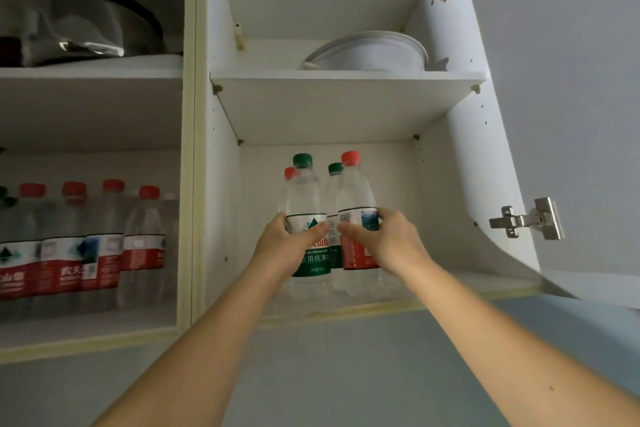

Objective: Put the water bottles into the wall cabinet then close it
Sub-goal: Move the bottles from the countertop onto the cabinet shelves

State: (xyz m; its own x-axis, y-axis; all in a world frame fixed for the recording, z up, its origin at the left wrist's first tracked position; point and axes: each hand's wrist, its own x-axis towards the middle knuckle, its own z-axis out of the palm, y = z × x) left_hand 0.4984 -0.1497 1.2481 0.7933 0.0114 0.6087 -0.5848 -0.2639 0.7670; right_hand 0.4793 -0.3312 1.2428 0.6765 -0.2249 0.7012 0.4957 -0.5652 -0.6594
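Note:
Both arms reach up into the open right compartment of the white wall cabinet (346, 302). My left hand (289, 241) grips a green-capped water bottle (306, 194) around its label. My right hand (384, 239) grips a red-capped water bottle (356, 191) the same way. Both bottles stand upright over the lower shelf, side by side. Behind them stand a second red-capped bottle (290, 173) and a second green-capped bottle (334, 172), mostly hidden. The cabinet door (561, 114) is swung open at the right.
The left compartment holds a row of several red-labelled water bottles (104, 246) on its lower shelf and a glass pot lid (86, 24) above. White plates (374, 52) lie on the right upper shelf. Metal hinges (526, 220) sit on the open door.

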